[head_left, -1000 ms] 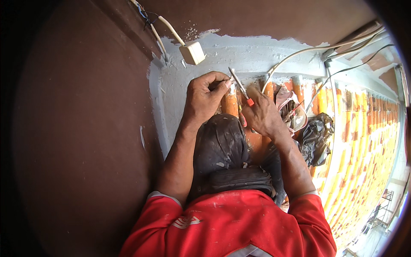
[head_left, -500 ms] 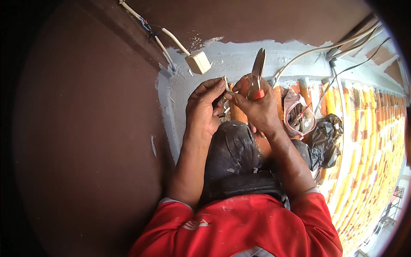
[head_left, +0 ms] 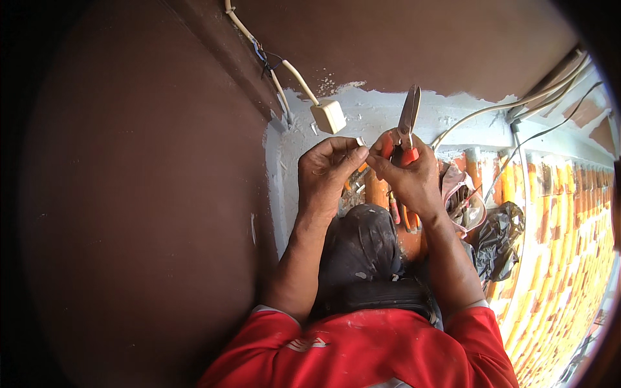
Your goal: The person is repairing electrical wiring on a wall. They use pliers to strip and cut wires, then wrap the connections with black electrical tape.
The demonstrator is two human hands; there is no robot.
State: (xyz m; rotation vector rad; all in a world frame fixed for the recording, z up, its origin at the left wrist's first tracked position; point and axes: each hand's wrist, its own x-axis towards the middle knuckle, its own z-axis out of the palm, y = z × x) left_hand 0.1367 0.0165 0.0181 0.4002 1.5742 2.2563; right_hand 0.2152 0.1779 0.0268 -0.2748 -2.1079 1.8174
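Note:
My left hand (head_left: 328, 173) is closed, with thumb and forefinger pinching a small white piece (head_left: 360, 141) that may be a bit of cable or plastic. Wrapped in my right hand (head_left: 414, 181) is a pair of scissors (head_left: 407, 119) with red handles, its metal blades pointing up and away from me. The thumb and fingertip of that hand come close to the left thumb; whether they also touch the white piece is hidden. Just beyond my hands, a cream box-shaped electrical fitting (head_left: 328, 116) hangs on a cable.
Brown walls (head_left: 142, 194) meet at a grey-coated strip. Orange roof tiles (head_left: 563, 213) spread to the right. Near my knee lie a red-handled tool (head_left: 394, 208) and an orange-handled tool (head_left: 409, 221). A pink-rimmed clear pouch (head_left: 469, 200) and black plastic bag (head_left: 501, 242) sit right. Cables (head_left: 479, 116) run along the wall.
The whole view has shifted, so everything sits lower and further right. My hands have turned slightly, and the tools near my knee show more. The scissors stay in my right hand.

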